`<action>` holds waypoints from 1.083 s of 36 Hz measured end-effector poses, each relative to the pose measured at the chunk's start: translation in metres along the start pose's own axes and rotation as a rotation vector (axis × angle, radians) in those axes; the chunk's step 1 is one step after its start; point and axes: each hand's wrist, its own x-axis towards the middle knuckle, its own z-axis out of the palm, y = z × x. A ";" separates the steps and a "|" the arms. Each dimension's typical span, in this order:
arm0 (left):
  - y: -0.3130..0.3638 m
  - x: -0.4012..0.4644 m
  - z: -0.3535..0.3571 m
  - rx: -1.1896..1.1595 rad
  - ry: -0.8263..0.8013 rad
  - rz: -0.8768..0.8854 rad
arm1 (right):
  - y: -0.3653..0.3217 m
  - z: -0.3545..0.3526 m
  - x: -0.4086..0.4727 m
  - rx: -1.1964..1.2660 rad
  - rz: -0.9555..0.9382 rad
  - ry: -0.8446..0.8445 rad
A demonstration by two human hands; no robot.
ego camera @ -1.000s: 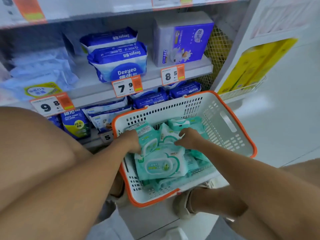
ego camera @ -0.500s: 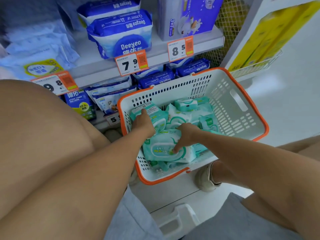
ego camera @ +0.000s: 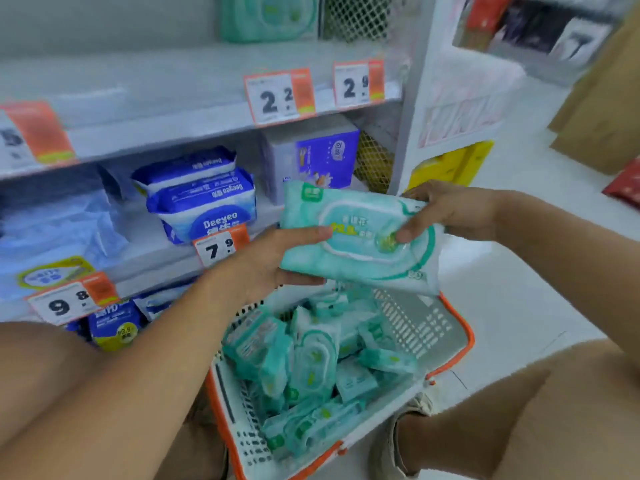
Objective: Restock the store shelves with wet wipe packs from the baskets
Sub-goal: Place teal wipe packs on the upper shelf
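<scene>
I hold one green wet wipe pack (ego camera: 360,237) above the orange-rimmed basket (ego camera: 457,341), my left hand (ego camera: 273,261) gripping its near end and my right hand (ego camera: 446,213) pinching the far end. More packs (ego camera: 311,368) lie heaped in the basket below. The soft, slick wrapper could slide from my fingers on the reach up to the top shelf (ego camera: 156,109) and drop back down.

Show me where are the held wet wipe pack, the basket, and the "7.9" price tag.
held wet wipe pack (ego camera: 360,237): head view, on its oval front lid.
basket (ego camera: 420,329): head view, on its bare perforated far wall.
"7.9" price tag (ego camera: 218,250): head view, on the printed digits.
</scene>
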 end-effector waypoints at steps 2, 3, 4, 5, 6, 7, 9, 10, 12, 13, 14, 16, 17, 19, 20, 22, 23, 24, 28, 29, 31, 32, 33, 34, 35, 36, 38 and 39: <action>0.037 -0.001 0.006 0.013 0.098 0.117 | -0.021 -0.011 0.004 0.252 -0.158 0.151; 0.052 -0.001 0.006 0.011 0.123 0.172 | -0.032 -0.015 0.004 0.416 -0.233 0.243; 0.065 -0.002 0.006 -0.001 0.146 0.223 | -0.039 -0.017 0.008 0.564 -0.289 0.324; 0.077 -0.003 0.005 0.005 0.177 0.278 | -0.047 -0.014 0.010 0.674 -0.306 0.354; 0.088 -0.005 0.006 0.013 0.223 0.319 | -0.053 -0.009 0.014 0.707 -0.318 0.330; 0.097 -0.004 0.005 0.026 0.264 0.359 | -0.059 -0.001 0.017 0.679 -0.333 0.291; 0.116 -0.005 0.005 0.060 0.307 0.404 | -0.071 0.012 0.026 0.642 -0.392 0.296; 0.124 -0.007 0.005 0.084 0.310 0.414 | -0.078 0.014 0.031 0.650 -0.453 0.342; 0.140 -0.009 0.004 0.138 0.298 0.435 | -0.091 0.012 0.036 0.650 -0.568 0.415; 0.147 -0.008 0.003 0.171 0.300 0.444 | -0.097 0.009 0.038 0.642 -0.596 0.419; 0.156 -0.008 0.003 0.205 0.309 0.454 | -0.100 0.003 0.042 0.627 -0.614 0.409; 0.176 -0.002 -0.002 0.270 0.330 0.487 | -0.113 -0.010 0.049 0.593 -0.652 0.388; 0.187 0.001 -0.007 0.310 0.334 0.513 | -0.121 -0.019 0.055 0.570 -0.672 0.402; 0.211 0.011 -0.018 0.410 0.322 0.552 | -0.139 -0.040 0.069 0.502 -0.715 0.440; 0.223 0.016 -0.024 0.451 0.311 0.553 | -0.149 -0.050 0.075 0.458 -0.739 0.461; 0.244 0.033 -0.037 0.469 0.259 0.551 | -0.167 -0.072 0.092 0.362 -0.771 0.516; 0.253 0.044 -0.044 0.464 0.247 0.545 | -0.175 -0.082 0.101 0.323 -0.779 0.539; 0.259 0.057 -0.051 0.470 0.248 0.541 | -0.181 -0.092 0.112 0.283 -0.786 0.558; 0.269 0.117 -0.082 0.575 0.274 0.536 | -0.190 -0.122 0.157 0.066 -0.731 0.601; 0.267 0.133 -0.090 0.630 0.290 0.531 | -0.187 -0.128 0.170 0.000 -0.694 0.598; 0.259 0.160 -0.102 0.769 0.292 0.492 | -0.179 -0.140 0.198 -0.133 -0.605 0.590; 0.255 0.171 -0.107 0.839 0.281 0.466 | -0.175 -0.143 0.208 -0.178 -0.580 0.593; 0.251 0.183 -0.111 0.921 0.267 0.435 | -0.173 -0.147 0.218 -0.210 -0.577 0.603; 0.249 0.191 -0.113 1.007 0.267 0.401 | -0.174 -0.150 0.226 -0.244 -0.582 0.615; 0.248 0.198 -0.115 1.081 0.292 0.375 | -0.176 -0.153 0.233 -0.289 -0.585 0.615; 0.249 0.203 -0.117 1.133 0.327 0.363 | -0.179 -0.155 0.238 -0.357 -0.584 0.616; 0.253 0.215 -0.121 1.165 0.361 0.380 | -0.184 -0.159 0.247 -0.492 -0.558 0.642; 0.255 0.223 -0.124 1.157 0.364 0.383 | -0.185 -0.161 0.252 -0.510 -0.549 0.662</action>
